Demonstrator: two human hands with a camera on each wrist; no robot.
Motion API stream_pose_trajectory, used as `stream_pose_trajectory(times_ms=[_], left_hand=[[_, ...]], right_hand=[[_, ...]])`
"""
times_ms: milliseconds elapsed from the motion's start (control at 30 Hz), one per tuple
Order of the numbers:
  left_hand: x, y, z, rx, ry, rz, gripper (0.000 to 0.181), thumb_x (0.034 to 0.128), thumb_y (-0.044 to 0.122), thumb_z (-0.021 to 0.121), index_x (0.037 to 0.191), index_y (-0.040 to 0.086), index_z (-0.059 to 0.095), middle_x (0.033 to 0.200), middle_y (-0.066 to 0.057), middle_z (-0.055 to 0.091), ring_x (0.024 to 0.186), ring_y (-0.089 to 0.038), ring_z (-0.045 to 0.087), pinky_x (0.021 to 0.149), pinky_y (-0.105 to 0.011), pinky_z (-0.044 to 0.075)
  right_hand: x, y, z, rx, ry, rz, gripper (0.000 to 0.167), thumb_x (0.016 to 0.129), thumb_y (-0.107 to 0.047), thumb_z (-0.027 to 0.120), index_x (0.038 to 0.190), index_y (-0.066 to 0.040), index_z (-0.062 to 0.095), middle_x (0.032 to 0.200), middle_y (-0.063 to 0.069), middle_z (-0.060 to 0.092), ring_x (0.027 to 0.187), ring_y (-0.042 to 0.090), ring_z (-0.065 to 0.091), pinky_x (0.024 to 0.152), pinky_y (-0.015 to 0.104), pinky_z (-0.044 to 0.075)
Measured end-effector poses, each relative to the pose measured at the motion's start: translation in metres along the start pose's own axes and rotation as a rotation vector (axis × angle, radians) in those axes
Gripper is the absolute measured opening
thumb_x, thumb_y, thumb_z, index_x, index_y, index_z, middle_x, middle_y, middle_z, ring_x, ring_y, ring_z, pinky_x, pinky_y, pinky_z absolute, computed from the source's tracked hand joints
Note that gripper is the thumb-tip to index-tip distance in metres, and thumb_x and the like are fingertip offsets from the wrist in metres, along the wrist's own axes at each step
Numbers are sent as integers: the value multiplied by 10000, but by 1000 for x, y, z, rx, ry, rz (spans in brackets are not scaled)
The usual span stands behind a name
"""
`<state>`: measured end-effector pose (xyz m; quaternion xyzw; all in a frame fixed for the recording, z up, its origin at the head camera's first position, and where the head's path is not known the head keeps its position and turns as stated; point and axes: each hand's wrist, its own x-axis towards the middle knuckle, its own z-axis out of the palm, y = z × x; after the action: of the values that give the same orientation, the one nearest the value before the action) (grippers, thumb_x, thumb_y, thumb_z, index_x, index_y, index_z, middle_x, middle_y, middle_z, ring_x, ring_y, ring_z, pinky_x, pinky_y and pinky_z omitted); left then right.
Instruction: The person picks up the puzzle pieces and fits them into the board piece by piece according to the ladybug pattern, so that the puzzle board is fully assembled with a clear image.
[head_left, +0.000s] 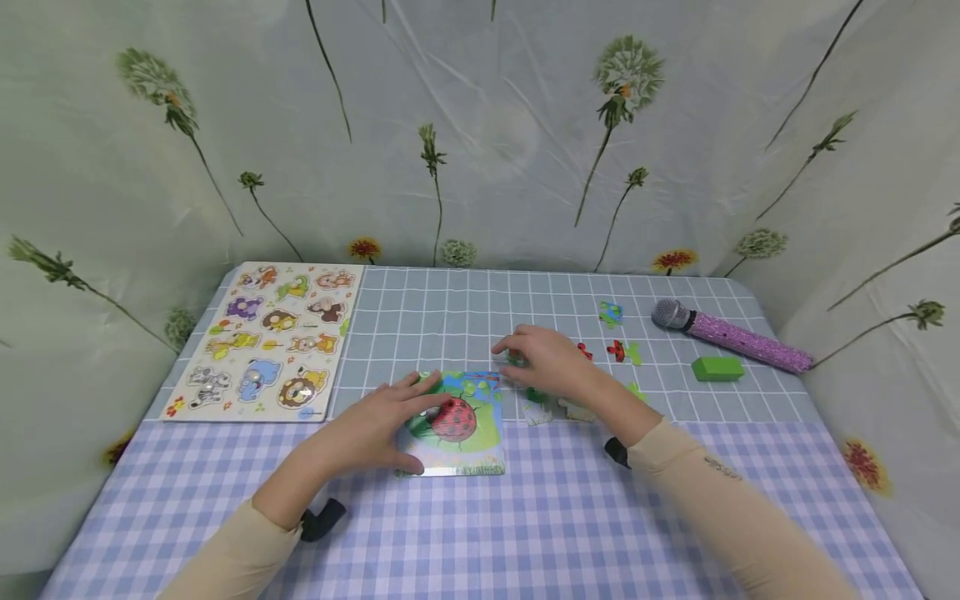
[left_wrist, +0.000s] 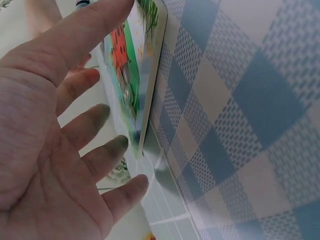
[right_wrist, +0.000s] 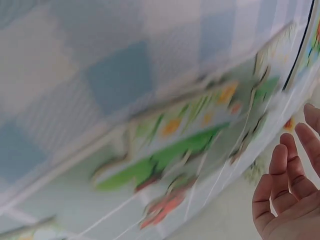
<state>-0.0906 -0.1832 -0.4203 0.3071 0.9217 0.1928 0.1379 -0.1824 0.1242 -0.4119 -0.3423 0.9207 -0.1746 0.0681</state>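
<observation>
A square ladybug puzzle board (head_left: 480,446) lies at the middle of the table. My left hand (head_left: 378,423) is over its left side, fingers spread and fairly straight. The left wrist view has the thumb by the board's near edge (left_wrist: 156,65). My right hand (head_left: 551,360) hovers right of the board, its fingers bent loosely above a small green puzzle piece (head_left: 517,358). Nothing shows between those fingers in the right wrist view. Loose pieces lie beneath and beyond it, among them a flowered piece (right_wrist: 180,120), a red-and-green piece (head_left: 617,351) and a pale piece (head_left: 536,412).
An animal peg puzzle board (head_left: 273,333) lies at the left. At the right are a green block (head_left: 717,368) and a purple glittery microphone (head_left: 738,337). A blue-and-green piece (head_left: 611,313) lies farther back. A patterned curtain (head_left: 510,150) hangs behind the table.
</observation>
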Motion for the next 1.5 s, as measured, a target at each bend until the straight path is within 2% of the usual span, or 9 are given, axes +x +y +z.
stream_pose_trajectory(times_ms=[100, 300, 500, 667, 1033, 1167, 1300, 1500], left_hand=[[1, 0, 0, -6, -17, -14, 987, 772, 377, 980, 1621, 232, 499, 1769, -89, 329, 1611, -476, 320, 1190, -773, 368], [3, 0, 1, 6, -33, -35, 990, 772, 399, 977, 1618, 205, 501, 1761, -99, 346, 1614, -462, 324, 1193, -755, 382], [4, -1, 1, 19, -47, -53, 996, 776, 426, 969, 1620, 182, 500, 1765, -108, 333, 1625, -449, 306, 1216, -732, 372], [5, -1, 1, 17, -53, -53, 997, 779, 423, 966, 1622, 177, 496, 1764, -124, 329, 1625, -459, 296, 1213, -742, 366], [6, -1, 3, -67, -47, -71, 985, 755, 357, 987, 1598, 141, 525, 1753, -143, 347, 1631, -475, 269, 1219, -773, 320], [6, -1, 4, -69, -42, -81, 977, 754, 362, 987, 1593, 150, 534, 1752, -133, 353, 1632, -464, 275, 1226, -764, 320], [6, -2, 6, -72, -42, -88, 981, 752, 370, 987, 1597, 169, 531, 1757, -117, 348, 1638, -450, 271, 1228, -764, 316], [6, -3, 7, -75, -35, -87, 991, 743, 379, 989, 1599, 184, 530, 1758, -109, 347, 1639, -444, 270, 1222, -772, 316]], right_hand=[[-5, 9, -6, 17, 17, 31, 316, 1002, -250, 775, 1290, -121, 769, 1018, 38, 703, 877, 173, 655, 777, 339, 565], [-17, 27, -18, 47, 31, 127, 333, 1002, -238, 771, 1318, -134, 757, 1141, 80, 730, 983, 243, 714, 822, 404, 600], [-26, 44, -29, 52, 61, 151, 329, 1017, -218, 750, 1322, -95, 749, 1143, 114, 723, 981, 274, 704, 794, 430, 609], [-30, 58, -35, 54, 65, 183, 341, 1025, -226, 741, 1330, -72, 742, 1160, 143, 727, 1018, 297, 696, 839, 473, 610], [-36, 88, -44, 40, 93, 264, 360, 1031, -219, 719, 1351, -55, 720, 1190, 188, 722, 1086, 357, 697, 906, 552, 590], [-38, 96, -50, 68, 74, 321, 400, 1042, -227, 700, 1403, -56, 689, 1307, 221, 697, 1214, 397, 669, 1002, 601, 567], [-39, 105, -52, 102, 64, 340, 427, 1039, -204, 700, 1428, -31, 663, 1393, 265, 654, 1301, 446, 627, 1111, 631, 513], [-39, 119, -51, 102, 30, 370, 460, 1034, -198, 713, 1456, -30, 639, 1434, 270, 635, 1342, 455, 605, 1160, 633, 480]])
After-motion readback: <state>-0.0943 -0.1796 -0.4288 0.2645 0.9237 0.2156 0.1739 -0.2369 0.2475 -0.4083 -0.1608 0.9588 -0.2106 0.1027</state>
